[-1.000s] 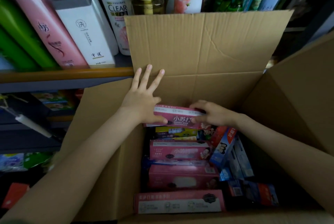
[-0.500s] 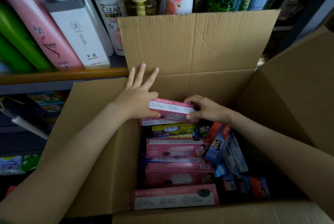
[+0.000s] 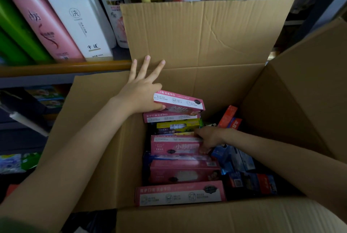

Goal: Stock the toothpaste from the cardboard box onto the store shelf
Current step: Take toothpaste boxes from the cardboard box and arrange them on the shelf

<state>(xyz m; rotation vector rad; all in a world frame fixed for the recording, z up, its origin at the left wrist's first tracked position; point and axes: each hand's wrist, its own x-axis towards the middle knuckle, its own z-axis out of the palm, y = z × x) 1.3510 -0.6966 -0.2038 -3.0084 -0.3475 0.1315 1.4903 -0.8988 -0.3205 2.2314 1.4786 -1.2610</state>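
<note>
The pink toothpaste carton (image 3: 178, 101) is long and slim, with a white panel of small tooth icons and print on its upper face. It is lifted and tilted at the far end of the cardboard box (image 3: 97, 138), just above a lower pink carton (image 3: 169, 118). The left hand (image 3: 142, 91) pinches its left end with the thumb underneath, while three fingers spread straight toward the far flap (image 3: 206, 35). The right hand (image 3: 208, 138) reaches down into the box, fingers curled at the right end of a middle pink carton (image 3: 176, 145); blur hides whether it grips.

The box holds more pink cartons in a row on the left, with a yellow carton (image 3: 178, 125) among them. Blue cartons (image 3: 234, 159) and a red carton (image 3: 227, 116) sit on the right. Beyond the box, the shelf (image 3: 65, 67) carries tall bottles (image 3: 80, 26).
</note>
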